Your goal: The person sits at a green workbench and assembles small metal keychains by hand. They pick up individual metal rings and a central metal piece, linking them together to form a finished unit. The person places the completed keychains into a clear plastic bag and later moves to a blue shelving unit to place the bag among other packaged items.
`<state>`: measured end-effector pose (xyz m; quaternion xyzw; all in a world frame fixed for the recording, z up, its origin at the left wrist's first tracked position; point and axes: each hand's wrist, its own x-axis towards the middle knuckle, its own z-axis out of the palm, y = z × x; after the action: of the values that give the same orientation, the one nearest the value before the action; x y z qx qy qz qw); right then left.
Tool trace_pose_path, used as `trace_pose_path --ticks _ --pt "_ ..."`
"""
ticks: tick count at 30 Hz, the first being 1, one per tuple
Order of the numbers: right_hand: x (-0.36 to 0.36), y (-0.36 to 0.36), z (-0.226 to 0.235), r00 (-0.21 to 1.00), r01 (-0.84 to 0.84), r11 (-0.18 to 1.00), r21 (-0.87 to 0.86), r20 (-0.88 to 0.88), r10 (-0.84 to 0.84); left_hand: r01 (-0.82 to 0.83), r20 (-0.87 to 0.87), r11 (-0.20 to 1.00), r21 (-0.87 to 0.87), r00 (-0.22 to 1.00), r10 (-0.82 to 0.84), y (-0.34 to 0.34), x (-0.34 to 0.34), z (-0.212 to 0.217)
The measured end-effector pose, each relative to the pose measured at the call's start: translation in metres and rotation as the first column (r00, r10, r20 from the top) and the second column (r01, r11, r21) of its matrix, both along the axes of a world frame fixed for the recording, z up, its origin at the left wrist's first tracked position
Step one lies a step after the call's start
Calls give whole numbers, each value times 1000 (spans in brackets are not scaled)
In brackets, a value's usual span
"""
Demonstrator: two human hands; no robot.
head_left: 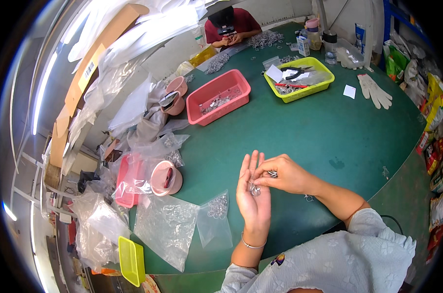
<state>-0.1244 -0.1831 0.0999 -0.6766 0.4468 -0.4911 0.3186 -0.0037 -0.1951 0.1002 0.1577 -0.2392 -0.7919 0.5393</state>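
My left hand is palm up above the green table, its fingers stretched out, with small metal rings lying in the palm. Over that palm, my right hand is closed in a pinch, and several small shiny metal pieces stick out between its fingers. Their exact kind is too small to make out. A loose metal ring is on the table beneath my right wrist. To the left of my hands lies a clear bag with rings inside.
A pink basket of metal parts and a yellow-green basket with black-handled pliers stand farther back. Pink tubs and plastic bags line the left side. A white glove lies at right. Another person works at the far end.
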Motion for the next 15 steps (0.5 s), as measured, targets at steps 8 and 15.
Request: trace_pose_path --ticks 8,15 --pt "0 5 7 998 -46 999 -6 -46 45 43 -3 998 47 999 -43 1 -2 0" --pt "-2 6 6 996 -22 1000 -13 -87 21 57 -25 998 35 998 -56 0 -1 -2"
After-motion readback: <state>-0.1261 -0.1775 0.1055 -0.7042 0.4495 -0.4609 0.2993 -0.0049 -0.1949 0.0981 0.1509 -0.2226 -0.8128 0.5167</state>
